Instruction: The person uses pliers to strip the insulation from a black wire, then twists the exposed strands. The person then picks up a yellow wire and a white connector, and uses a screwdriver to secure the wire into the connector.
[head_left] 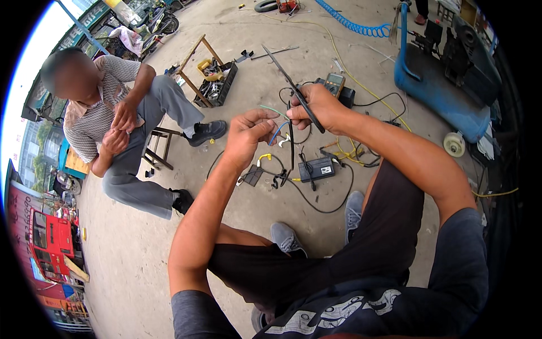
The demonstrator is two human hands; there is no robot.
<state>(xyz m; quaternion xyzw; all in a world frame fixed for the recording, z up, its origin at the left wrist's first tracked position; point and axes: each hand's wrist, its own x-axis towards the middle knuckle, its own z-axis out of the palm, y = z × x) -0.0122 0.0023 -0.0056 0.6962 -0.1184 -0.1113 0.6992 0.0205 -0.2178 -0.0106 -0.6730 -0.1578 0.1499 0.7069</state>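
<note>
The slim bendy wire (271,109) is green, the one beside it, a second thin wire (275,134), blue; the long slender rod (285,75) is black; near, the flat oblong plastic adapter (307,172) is black; far right, the coiled hose (353,25) is bright blue, the cylindrical metal tank (435,90) duller blue; left, a pale collared shirt (86,127) carries a fine dark repeating pattern; far left, the boxy vehicle (55,237) is red.

Green wire (273,109): inner end lost at the right fingers (298,113).
Blue wire (276,133): end beside the left fingers (263,131) too small to tell.
Meter (335,83): just beyond the right fingers, reading too small to tell.
Seated person (100,120): left of the fingers, face blurred, anything pinched too small to tell.
Standing person (422,8): far beyond the right fingers, cut off by upper edge.
</note>
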